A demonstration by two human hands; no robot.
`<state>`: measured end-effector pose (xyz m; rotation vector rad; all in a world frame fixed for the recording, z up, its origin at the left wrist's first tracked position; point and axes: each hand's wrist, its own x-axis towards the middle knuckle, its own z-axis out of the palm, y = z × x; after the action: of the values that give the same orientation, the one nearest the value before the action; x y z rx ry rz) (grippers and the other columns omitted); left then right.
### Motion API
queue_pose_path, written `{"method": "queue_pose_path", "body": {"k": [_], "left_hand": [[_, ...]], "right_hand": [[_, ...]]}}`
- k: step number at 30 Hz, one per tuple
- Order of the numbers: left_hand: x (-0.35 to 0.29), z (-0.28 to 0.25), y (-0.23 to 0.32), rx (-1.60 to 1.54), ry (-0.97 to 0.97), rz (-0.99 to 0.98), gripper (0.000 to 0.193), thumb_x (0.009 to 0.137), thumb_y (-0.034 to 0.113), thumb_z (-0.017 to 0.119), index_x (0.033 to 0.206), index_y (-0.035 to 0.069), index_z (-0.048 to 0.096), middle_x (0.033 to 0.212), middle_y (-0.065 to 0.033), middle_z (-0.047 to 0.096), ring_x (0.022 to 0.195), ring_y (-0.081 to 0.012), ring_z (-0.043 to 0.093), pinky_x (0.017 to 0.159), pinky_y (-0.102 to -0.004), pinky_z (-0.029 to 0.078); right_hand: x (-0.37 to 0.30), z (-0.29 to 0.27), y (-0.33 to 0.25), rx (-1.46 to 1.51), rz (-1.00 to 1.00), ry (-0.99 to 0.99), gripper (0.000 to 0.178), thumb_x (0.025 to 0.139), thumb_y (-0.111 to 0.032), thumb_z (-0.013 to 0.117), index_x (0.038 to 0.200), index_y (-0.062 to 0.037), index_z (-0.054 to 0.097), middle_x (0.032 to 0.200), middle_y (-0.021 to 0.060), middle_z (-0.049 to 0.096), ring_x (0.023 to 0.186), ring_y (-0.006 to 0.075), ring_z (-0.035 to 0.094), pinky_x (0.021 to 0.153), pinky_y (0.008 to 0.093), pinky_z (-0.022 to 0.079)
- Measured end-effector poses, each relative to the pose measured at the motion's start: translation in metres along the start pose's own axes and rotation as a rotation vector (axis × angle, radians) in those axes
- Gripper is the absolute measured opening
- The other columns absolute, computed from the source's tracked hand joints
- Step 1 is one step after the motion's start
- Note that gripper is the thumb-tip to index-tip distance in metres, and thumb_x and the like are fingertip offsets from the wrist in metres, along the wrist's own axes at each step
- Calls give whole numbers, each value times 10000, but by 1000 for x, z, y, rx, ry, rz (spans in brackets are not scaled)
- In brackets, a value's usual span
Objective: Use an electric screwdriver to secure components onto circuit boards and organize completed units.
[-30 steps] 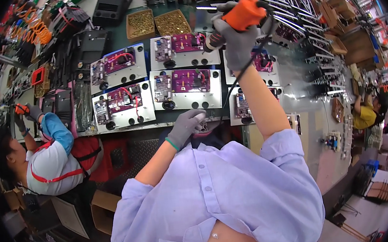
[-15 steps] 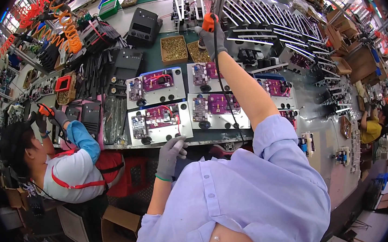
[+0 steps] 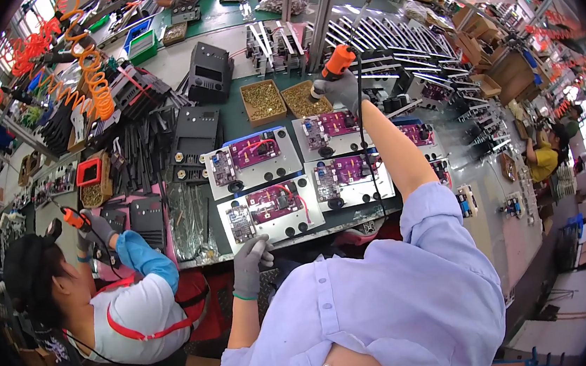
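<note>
Overhead view of an assembly station. The right hand [image 3: 342, 88], in a grey glove, is stretched far across the tabletop [image 3: 234, 121]; its fingers are wrapped tightly round the grip of an orange electric screwdriver [image 3: 335, 62], which points down over the right one of two shallow trays of brass screws [image 3: 305, 99]. The second tray of screws [image 3: 263, 100] lies just left of it. A black cable [image 3: 364, 116] hangs from the tool along the forearm.

The left hand [image 3: 251, 259], also gloved, rests at the near edge of the tabletop, its fingers loosely curled and touching the near rim of the near-left metal plate [image 3: 268, 215]; they hold nothing. Four such plates lie in a two-by-two block between the hands, each carrying a purple circuit board [image 3: 267, 147] and red wiring.

To the left, black panels [image 3: 193, 137] and orange coiled hoses [image 3: 89, 75] crowd the tabletop. A co-worker [image 3: 118, 309] in white with a blue sleeve sits at the near left, a gloved hand [image 3: 93, 229] closed round another orange screwdriver [image 3: 73, 218]. A further person in yellow [image 3: 543, 159] stands at the far right.
</note>
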<state>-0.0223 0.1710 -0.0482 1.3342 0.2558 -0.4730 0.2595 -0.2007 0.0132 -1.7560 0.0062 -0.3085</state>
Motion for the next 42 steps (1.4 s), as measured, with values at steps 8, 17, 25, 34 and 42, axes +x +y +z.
{"method": "queue_pose_path", "body": {"k": [8,17,25,34,42], "left_hand": [[39,-3,23,66,-143,-14,306,908,210,521,1083,-26,605,842,-73,616,673,-98,558,604,-225,467],[52,-11,16,79,-165,-19,266,900,181,537,1072,-6,612,810,-61,617,655,-103,569,582,-231,477],[35,-14,23,122,-99,37,304,916,207,512,1082,-35,593,828,-65,610,648,-103,561,572,-230,469],[29,0,35,124,-59,-25,290,928,200,486,1079,-20,598,799,-48,601,619,-101,548,572,-233,457],[32,25,62,165,-152,34,309,910,211,498,1067,-36,598,849,-65,596,659,-98,547,597,-226,455]], "right_hand": [[-19,-45,9,52,47,109,264,705,-137,754,841,-57,542,737,6,582,654,114,583,638,275,497],[-1,-88,52,-406,162,531,386,667,-230,727,997,-100,573,860,83,653,792,210,645,737,333,497],[7,-136,52,-430,134,703,356,659,-258,736,928,-77,590,748,74,638,686,213,624,655,342,499],[-15,-82,12,-419,51,190,343,712,-385,686,905,-105,645,821,85,672,776,232,649,734,337,496],[-45,-45,21,-489,134,113,378,706,-387,702,967,-129,616,891,79,664,828,242,636,791,343,475]]}}
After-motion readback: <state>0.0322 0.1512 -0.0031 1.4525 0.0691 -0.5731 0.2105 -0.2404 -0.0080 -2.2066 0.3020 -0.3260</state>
